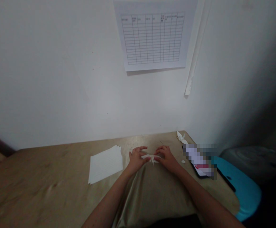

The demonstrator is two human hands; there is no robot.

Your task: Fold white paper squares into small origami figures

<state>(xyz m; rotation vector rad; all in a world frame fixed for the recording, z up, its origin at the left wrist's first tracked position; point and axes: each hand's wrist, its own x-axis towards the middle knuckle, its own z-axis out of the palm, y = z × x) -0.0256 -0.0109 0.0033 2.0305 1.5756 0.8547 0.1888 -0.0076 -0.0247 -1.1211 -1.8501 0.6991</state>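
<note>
A small white folded-paper crane (152,160) is held between my two hands, its wings spread out to the sides and a point facing me. My left hand (137,157) grips the left wing, with the thumb laid on it and other fingers stretched beyond. At the opposite wing, my right hand (166,157) has its thumb on the paper and its fingers curled over behind. The fingertips partly cover both wings. Another white folded-paper piece (181,137), also crane-like, lies at the table's back right corner.
White sheets (106,164) lie stacked left of my hands on the brown-covered table (57,177). To the right are a paper scrap (183,161) and a phone (200,172), partly pixelated. A turquoise stool or chair (244,183) stands beyond the right edge. A printed table sheet (154,41) hangs on the wall.
</note>
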